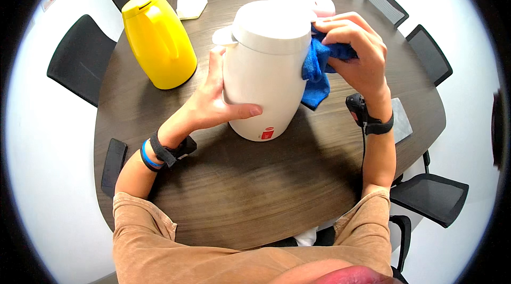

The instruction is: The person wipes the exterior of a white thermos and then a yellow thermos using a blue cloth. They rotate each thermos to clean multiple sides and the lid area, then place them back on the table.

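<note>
Left hand (pixel 208 99) is spread around the lower left side of a white jug (pixel 266 79), thumb laid across its near face and fingers going up the left side toward a small projection below the lid. Right hand (pixel 363 52) grips a bunched blue cloth (pixel 318 68) between thumb and fingers, at the jug's upper right side; a loose corner hangs below. The jug stands in front of the person, over the middle of the desk (pixel 239 193), lid up and a red label low on its near side; whether its base touches the wood, I cannot tell.

Just behind it, partly hidden, is a rounded white and pinkish object (pixel 323 5). To the left, well apart from the cloth, a yellow jug (pixel 159 44) stands on the desk, with folded white paper (pixel 191 5) beyond it. A dark flat object (pixel 113 164) lies at the left edge, and a grey flat one (pixel 401 119) lies right of the right wrist. Black chairs (pixel 81 55) surround the desk.
</note>
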A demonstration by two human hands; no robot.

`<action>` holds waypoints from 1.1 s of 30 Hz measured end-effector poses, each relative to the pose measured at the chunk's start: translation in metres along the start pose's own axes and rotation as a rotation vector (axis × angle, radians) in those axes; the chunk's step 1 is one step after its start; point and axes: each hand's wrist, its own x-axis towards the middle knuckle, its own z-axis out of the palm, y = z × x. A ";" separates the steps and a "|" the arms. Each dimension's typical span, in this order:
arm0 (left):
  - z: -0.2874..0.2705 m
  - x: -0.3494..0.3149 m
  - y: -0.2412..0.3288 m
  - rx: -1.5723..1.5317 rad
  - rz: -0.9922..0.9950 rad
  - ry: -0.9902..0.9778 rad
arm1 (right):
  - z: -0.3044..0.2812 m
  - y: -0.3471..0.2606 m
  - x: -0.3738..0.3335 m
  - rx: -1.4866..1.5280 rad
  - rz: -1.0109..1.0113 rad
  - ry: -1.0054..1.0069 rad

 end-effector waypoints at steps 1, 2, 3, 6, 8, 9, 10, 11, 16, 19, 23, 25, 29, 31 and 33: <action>-0.001 0.000 -0.003 0.008 0.011 -0.005 | -0.003 -0.001 0.000 -0.005 -0.023 -0.006; 0.000 0.000 -0.006 0.011 0.021 -0.010 | -0.005 -0.003 -0.001 -0.010 -0.045 -0.016; 0.000 0.000 -0.006 -0.033 0.012 -0.008 | -0.007 -0.004 -0.001 0.001 -0.029 -0.024; 0.001 0.000 -0.005 -0.008 0.017 -0.020 | -0.014 0.004 -0.003 0.202 0.021 -0.027; -0.004 0.000 -0.003 0.222 0.062 -0.054 | -0.016 0.015 -0.009 0.372 0.066 -0.042; -0.003 0.000 -0.002 0.184 0.043 -0.053 | -0.015 0.018 -0.013 0.458 0.129 -0.031; -0.002 0.000 -0.001 0.146 0.024 -0.053 | -0.012 0.022 -0.018 0.543 0.192 -0.020; -0.001 0.001 0.000 0.108 0.007 -0.056 | -0.008 0.028 -0.021 0.563 0.229 -0.037; -0.001 0.002 -0.003 0.061 0.003 -0.067 | 0.003 0.019 -0.038 0.670 0.528 -0.047; -0.001 0.002 -0.002 0.041 -0.004 -0.051 | 0.010 0.018 -0.061 0.676 0.631 -0.163; 0.000 0.003 -0.004 0.010 0.025 -0.038 | 0.027 -0.004 -0.096 0.700 0.865 -0.328; -0.001 0.002 -0.005 0.016 0.017 -0.033 | 0.036 -0.011 -0.115 0.779 0.933 -0.342; -0.001 0.001 -0.002 0.035 -0.013 -0.010 | 0.026 -0.027 -0.112 0.685 0.987 -0.300; -0.001 0.001 -0.005 0.041 0.019 -0.013 | 0.022 -0.026 -0.108 0.643 1.037 -0.190; 0.000 0.001 -0.004 0.015 0.006 0.002 | 0.011 -0.023 -0.092 0.713 0.960 0.041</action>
